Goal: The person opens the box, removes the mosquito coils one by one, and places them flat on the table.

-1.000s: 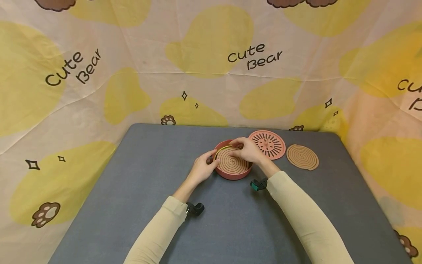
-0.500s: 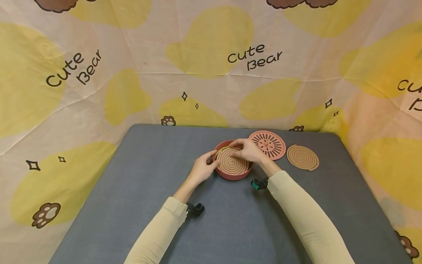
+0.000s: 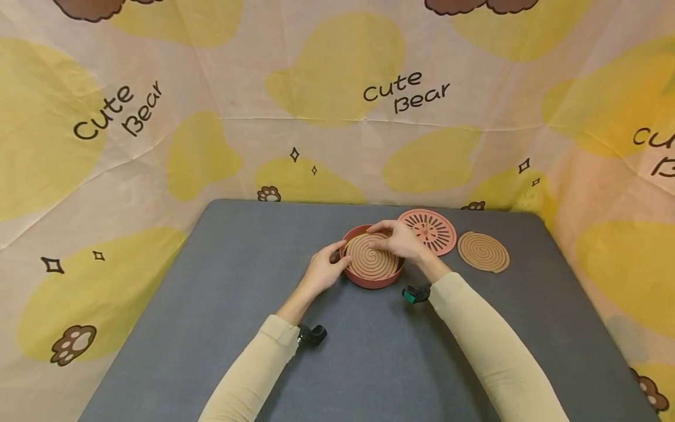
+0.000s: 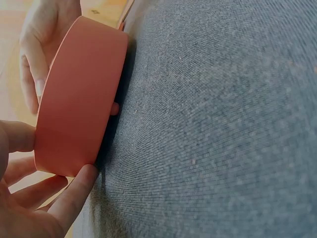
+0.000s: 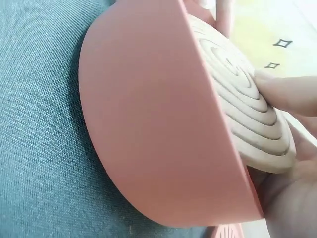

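A round red mosquito coil holder (image 3: 372, 284) stands on the grey table. Lying in its mouth is a tan mosquito coil (image 3: 371, 264). The right wrist view shows that coil (image 5: 252, 119) tilted, its edge standing above the rim. My left hand (image 3: 319, 272) grips the holder's left side, with fingertips against the outer wall (image 4: 81, 99) in the left wrist view. My right hand (image 3: 401, 241) pinches the coil at its far right, thumb on the upper face and the other fingers partly hidden behind the edge.
A pink slotted lid (image 3: 442, 235) lies behind and right of the holder. Farther right, a second tan coil (image 3: 484, 252) lies flat on the table (image 3: 237, 264). Patterned cloth (image 3: 327, 70) hangs behind the table and along its sides.
A yellow line along the far edge of the holder's mouth has mostly gone out of sight behind the coil. Both hands have kept nearly the same place.
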